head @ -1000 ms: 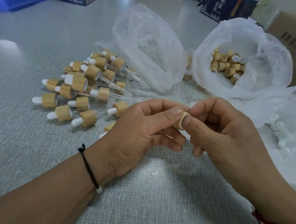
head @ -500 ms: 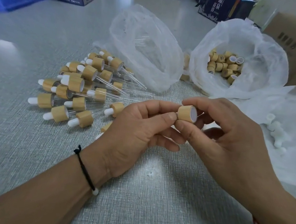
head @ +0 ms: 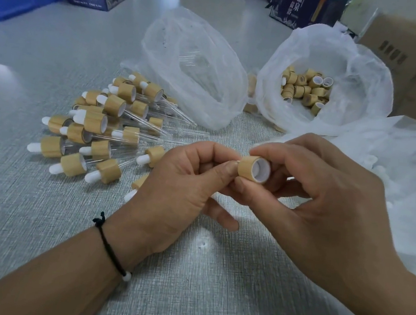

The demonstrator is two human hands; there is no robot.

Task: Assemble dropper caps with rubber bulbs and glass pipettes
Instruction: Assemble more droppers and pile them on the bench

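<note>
**CAP HANDLING: GRIP PTS**

Bamboo cap (head: 253,168) held mid-air above table (head: 43,217), just right of finished dropper pile (head: 97,131). Pinched by right hand (head: 324,206) thumb and forefinger on side wall; open white-lined end facing right. Left hand (head: 181,185) fingertips curled against closed end, prob. around bulb; bulb not visible. Likely light, rigid, smooth: grip by wall, not rim. Pipettes in bag (head: 193,64) behind pile: thin glass, fragile, hold near top.

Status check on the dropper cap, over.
Both hands, left hand and right hand, pinch one bamboo cap. White-lined open end faces right. No pipette in it. Nothing in the way.
</note>
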